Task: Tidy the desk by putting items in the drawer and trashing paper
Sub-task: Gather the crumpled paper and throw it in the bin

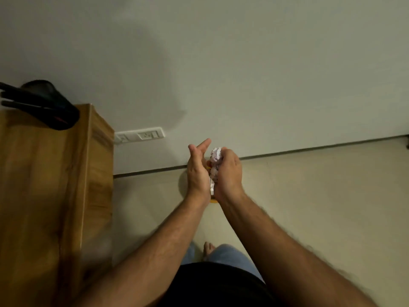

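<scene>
The paper [215, 161], crumpled into a white wad, sits just right of centre in the frame, pressed between the two hands held out over the floor. The right hand [228, 173] is curled around it, fingers wrapped over the top of the wad; the left hand [197, 171] is flat and open, its palm set against the paper's side and its fingers straight, pointing up toward the wall. A sliver of something orange-yellow [213, 201] shows under the wrists; it may be a bin, but the hands hide nearly all of it. The step in hand looks like balling the paper tight before binning it. To do it well, the left palm should press in while the right rolls the wad, so no loose flap sticks out, and the release should come only once the hands are squarely over the opening. Below lies a pale floor [309, 207], meeting a plain wall [243, 74] at a dark skirting line. A socket plate [141, 135] sits low on the wall, left of centre. At the left edge stands the wooden desk [44, 185], with a dark object [51, 109] resting on its upper corner.
</scene>
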Demonstrator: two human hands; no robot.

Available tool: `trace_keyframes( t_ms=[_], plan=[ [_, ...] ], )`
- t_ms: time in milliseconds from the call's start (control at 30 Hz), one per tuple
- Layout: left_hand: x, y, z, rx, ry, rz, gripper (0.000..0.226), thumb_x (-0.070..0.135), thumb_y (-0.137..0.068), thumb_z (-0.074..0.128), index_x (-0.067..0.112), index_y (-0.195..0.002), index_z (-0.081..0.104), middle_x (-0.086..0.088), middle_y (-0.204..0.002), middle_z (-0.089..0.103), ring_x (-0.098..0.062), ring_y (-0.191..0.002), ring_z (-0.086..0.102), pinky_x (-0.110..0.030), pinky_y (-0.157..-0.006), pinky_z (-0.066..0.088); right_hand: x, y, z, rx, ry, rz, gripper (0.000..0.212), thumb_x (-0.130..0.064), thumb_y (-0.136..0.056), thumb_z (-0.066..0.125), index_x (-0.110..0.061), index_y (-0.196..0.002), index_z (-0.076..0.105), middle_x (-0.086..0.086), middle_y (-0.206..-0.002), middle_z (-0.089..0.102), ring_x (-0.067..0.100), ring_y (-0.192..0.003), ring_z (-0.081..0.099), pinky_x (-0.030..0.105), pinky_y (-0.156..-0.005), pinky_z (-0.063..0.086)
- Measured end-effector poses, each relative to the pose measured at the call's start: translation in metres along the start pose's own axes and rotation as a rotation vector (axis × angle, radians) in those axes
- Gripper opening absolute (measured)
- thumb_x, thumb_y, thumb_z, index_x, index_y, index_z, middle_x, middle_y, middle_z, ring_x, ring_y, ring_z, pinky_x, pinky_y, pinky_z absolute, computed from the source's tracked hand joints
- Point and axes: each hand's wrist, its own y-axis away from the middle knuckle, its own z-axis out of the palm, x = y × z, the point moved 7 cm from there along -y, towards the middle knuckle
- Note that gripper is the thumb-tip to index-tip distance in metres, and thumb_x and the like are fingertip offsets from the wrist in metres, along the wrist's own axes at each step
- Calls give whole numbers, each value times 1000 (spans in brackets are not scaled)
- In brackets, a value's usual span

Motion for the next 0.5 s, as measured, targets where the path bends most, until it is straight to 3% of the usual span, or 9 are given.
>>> trace_keyframes(
  t_ms=[67,167,300,400,500],
  plan=[
    [-17,-6,4,-33,-39,-82,53,46,-102,24,15,-123,62,3,-110,69,-4,-97,66,-29,-95,51,7,-12,-9,59,7,-10,23,-15,-83,44,-16,-60,48,-1,-55,48,13,-51,43,27,-49,36],
    [-54,-15,2,-45,-115,-196,45,38,-103,34,10,-113,68,-12,-111,69,-21,-104,67,-36,-92,54,32,-29,-31,134,34,23,27,-9,-88,43,-13,-62,51,-1,-55,49,11,-52,45,23,-47,37],
    [-113,-30,-13,-45,-176,-372,26,31,-98,51,16,-108,71,-7,-104,73,-18,-97,70,-31,-78,55,79,-52,-60,187,56,138,22,-12,-90,44,-9,-73,57,7,-64,51,15,-59,49,28,-51,40],
    [-155,-44,-19,-35,-171,-488,23,26,-98,52,17,-110,69,-6,-106,73,-18,-100,69,-31,-83,56,114,-78,-82,292,46,255,20,-15,-90,44,-8,-78,58,9,-69,52,17,-64,50,28,-53,41],
    [-196,-67,-24,-33,-185,-555,27,26,-99,51,15,-119,66,-6,-109,72,-19,-103,69,-34,-89,55,151,-112,-98,331,-41,374,20,-19,-91,44,-10,-79,56,6,-64,48,11,-48,43,22,-41,35]
  ],
)
